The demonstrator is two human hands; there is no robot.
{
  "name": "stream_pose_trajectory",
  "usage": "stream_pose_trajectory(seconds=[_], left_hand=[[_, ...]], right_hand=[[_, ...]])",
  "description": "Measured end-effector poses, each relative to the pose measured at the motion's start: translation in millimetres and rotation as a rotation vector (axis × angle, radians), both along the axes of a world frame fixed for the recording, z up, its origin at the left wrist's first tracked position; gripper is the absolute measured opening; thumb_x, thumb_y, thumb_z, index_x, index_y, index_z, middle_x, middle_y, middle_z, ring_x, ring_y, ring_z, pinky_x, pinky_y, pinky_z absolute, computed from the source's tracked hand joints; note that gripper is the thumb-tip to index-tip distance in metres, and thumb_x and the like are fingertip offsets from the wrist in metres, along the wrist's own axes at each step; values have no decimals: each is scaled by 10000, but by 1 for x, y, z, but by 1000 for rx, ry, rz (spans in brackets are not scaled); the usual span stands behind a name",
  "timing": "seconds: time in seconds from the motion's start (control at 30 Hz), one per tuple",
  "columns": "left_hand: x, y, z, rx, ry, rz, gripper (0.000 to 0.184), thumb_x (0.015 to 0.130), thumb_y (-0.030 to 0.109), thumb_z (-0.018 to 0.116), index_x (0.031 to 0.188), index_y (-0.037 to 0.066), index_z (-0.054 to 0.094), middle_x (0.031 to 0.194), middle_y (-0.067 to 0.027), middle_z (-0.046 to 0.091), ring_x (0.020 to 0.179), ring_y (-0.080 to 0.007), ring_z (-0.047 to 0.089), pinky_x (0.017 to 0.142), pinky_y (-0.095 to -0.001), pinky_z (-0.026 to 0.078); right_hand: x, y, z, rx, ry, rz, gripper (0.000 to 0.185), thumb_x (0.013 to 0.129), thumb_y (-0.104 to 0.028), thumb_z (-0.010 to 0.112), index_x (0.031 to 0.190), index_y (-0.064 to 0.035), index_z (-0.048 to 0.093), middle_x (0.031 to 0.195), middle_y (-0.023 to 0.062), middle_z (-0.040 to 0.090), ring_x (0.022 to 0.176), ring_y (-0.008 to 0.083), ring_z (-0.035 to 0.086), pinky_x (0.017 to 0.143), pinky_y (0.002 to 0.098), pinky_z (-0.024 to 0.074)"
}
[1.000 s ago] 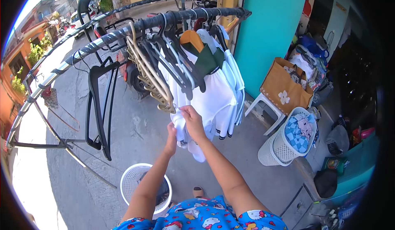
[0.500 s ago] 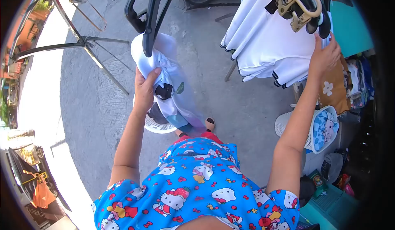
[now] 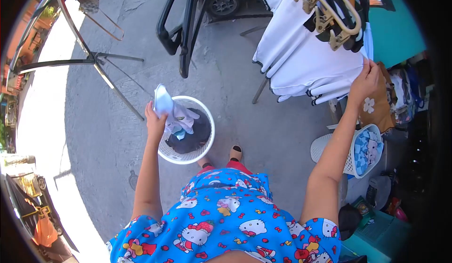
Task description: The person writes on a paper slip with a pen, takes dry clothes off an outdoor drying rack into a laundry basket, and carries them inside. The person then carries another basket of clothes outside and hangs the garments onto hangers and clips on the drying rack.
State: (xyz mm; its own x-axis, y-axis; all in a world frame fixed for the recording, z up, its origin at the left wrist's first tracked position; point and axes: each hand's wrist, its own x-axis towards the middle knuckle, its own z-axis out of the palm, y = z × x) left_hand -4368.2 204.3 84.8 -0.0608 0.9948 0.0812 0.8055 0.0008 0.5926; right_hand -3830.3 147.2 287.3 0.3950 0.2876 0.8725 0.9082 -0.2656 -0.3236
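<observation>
My left hand (image 3: 155, 124) is closed on a light-coloured garment (image 3: 181, 118), its fingers wrapped round the upper end. The garment hangs bunched over a white laundry basket (image 3: 212, 133) that has dark clothes (image 3: 200, 138) in it. Whether its lower end rests on those clothes I cannot tell. On the right, my right hand (image 3: 365, 85) pinches the edge of a white shirt (image 3: 325, 65). That shirt hangs in a row of white garments with dark trim, below beige clip hangers (image 3: 339, 16) and dark hangers.
A black metal frame (image 3: 186, 37) juts down ahead of me. At the left stands a metal stand with splayed legs (image 3: 96, 56). A second white basket (image 3: 325, 145) holding blue patterned cloth sits at the right, near a brown bag (image 3: 376, 110). A vehicle wheel (image 3: 224, 4) shows at the back.
My left hand has lowered the garment from in front of the black frame to over the basket. My right hand has shifted down and slightly left, staying at the white shirts.
</observation>
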Motion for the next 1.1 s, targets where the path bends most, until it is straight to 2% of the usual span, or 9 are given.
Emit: stream_pose_trajectory(seconds=[0.03,0.2,0.33,0.63,0.83,0.93,0.97,1.07,1.1], left_hand=[[4,0,-7,-32,-55,-34,674,691,103,600,1264,-1,261,1272,-215,296,1170,-366,326,949,-392,312],[89,-3,-12,-380,-517,-447,410,761,20,522,1155,-17,416,1119,-162,498,1033,-250,498,863,-328,403],[191,-7,14,-415,-565,-818,361,810,5,467,1168,24,424,1129,-112,508,1033,-212,505,824,-300,432],[402,13,158,275,-817,-1011,847,651,178,694,1305,12,182,1322,-165,230,1228,-290,241,984,-444,223],[417,11,184,-149,-818,-1000,857,566,213,766,1204,-47,257,1175,-166,302,1068,-311,381,794,-361,413],[423,14,174,529,-566,-877,877,569,204,765,1212,-61,231,1159,-166,324,1019,-300,424,757,-352,424],[427,14,172,533,-719,-839,762,582,195,753,1180,-30,338,1106,-168,364,972,-297,446,743,-356,418],[416,12,191,433,-506,-910,599,597,192,742,1102,23,467,1042,-167,393,948,-310,439,745,-362,410],[415,14,188,493,-503,-874,393,643,188,712,970,52,541,955,-152,423,866,-313,478,681,-367,422]], right_hand=[[-4,-6,-2,25,40,7,186,837,-180,527,856,2,561,798,127,576,748,267,554,640,335,435],[-29,-41,-26,90,343,67,150,851,-131,484,848,16,514,791,153,555,730,300,538,652,361,417],[-52,-57,-61,46,376,134,113,841,-98,489,878,7,505,806,159,552,755,319,543,653,369,421],[-68,-42,-98,-9,464,300,111,844,-96,474,900,-4,497,815,160,546,757,333,533,651,377,416],[-59,-38,-104,-48,412,269,84,826,-80,488,885,-21,496,811,139,549,773,318,534,648,386,423],[-62,-35,-105,-118,366,287,77,821,-84,494,866,-22,495,799,128,547,783,301,534,649,382,424],[-64,-32,-109,-128,345,292,77,821,-88,496,863,-23,495,796,125,546,788,297,533,650,380,424],[-67,-23,-111,-115,369,278,92,823,-112,496,867,-31,505,800,119,548,794,290,533,659,376,426],[-66,-22,-110,-99,391,271,95,824,-114,494,872,-33,507,803,120,548,794,292,532,659,377,426]])
